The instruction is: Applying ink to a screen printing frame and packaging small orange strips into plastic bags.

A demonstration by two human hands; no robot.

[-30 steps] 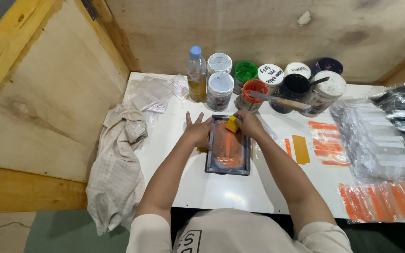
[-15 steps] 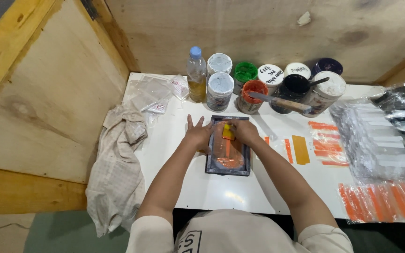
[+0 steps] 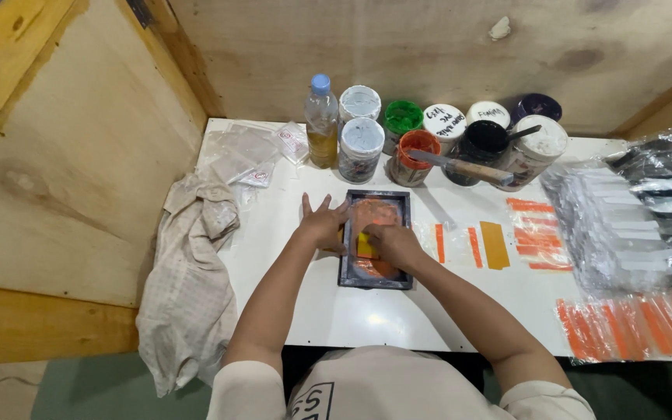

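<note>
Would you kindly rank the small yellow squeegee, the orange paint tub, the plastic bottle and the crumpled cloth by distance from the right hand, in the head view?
From the right hand:
1. Small yellow squeegee, in its grip.
2. Orange paint tub, just behind the frame.
3. Plastic bottle, back left.
4. Crumpled cloth, far left edge.

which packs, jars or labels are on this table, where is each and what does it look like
Clear plastic bottle: back left, blue cap, yellowish liquid.
White-lidded round jars: back row, beside the bottle.
Handwritten white lid labels: back centre, round.
Small clear plastic packets: left corner, flat.
Clear sleeves with orange strips: front right.
Dark shiny packets: far right.
</note>
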